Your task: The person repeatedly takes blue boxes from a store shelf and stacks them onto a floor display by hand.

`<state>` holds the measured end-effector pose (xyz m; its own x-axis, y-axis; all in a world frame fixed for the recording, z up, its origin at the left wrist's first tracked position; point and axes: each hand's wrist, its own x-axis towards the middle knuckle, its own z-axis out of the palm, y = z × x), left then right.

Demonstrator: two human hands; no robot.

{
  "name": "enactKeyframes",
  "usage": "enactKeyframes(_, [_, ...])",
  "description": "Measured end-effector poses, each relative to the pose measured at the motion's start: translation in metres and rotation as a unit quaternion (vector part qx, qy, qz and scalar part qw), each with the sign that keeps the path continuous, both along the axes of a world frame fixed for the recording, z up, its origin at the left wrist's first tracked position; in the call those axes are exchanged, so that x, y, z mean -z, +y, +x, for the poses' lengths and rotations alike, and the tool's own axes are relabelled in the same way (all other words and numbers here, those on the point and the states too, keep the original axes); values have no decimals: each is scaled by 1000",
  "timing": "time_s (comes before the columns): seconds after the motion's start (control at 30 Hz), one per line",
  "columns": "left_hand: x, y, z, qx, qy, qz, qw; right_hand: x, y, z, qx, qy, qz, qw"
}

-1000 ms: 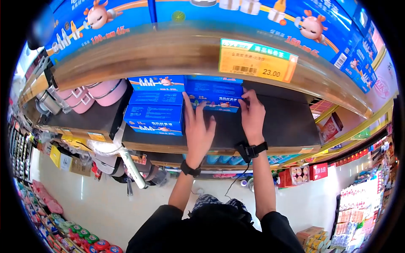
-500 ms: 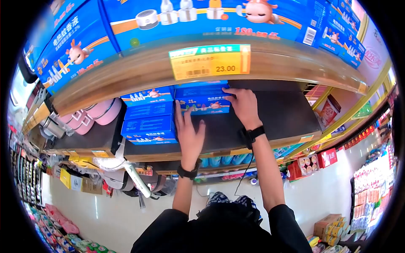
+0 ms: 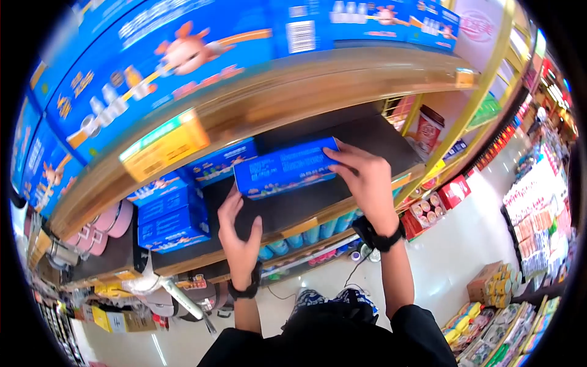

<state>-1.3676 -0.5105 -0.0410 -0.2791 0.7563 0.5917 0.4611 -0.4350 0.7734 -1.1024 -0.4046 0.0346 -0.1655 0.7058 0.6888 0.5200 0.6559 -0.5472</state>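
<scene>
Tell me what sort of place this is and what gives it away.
Most likely a supermarket or similar shop: an orange-and-green price tag on the wooden shelf edge, large blue cartons lined up above it, and packaged goods displayed at the far right.

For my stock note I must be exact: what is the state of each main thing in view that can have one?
Right hand: gripping one end of the held box.
Left hand: open, touching or nearly touching its other end.
Held box: looks closed.
Left boxes: look closed, resting on the lower shelf.
Rear box: partly hidden.
Price tag: on the edge of the upper shelf, blurred.
Wristbands: both worn.
</scene>
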Motion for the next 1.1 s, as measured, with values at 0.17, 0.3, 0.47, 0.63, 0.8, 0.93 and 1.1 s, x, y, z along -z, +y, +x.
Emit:
enactKeyframes(0.17, [10,-16,85,116,-129,-1,985,11,-73,99,68,43,-14,997])
enactKeyframes(0.3, [34,-9,177,174,-130,-51,975,53,-119,189,161,39,-25,986])
enactKeyframes(0.47, [64,1,319,264,-148,-155,940,114,-174,311,264,91,-54,959])
enactKeyframes(0.63, [86,4,459,373,-125,-241,887,131,-229,425,374,144,-95,911])
enactKeyframes(0.8, [95,17,576,485,-7,-294,824,134,-283,518,484,85,-127,862])
enactKeyframes(0.93, [83,32,673,559,103,-292,769,153,-304,574,563,152,-151,798])
enactKeyframes(1.1, [113,60,796,624,93,-291,720,174,-304,658,619,193,-161,744])
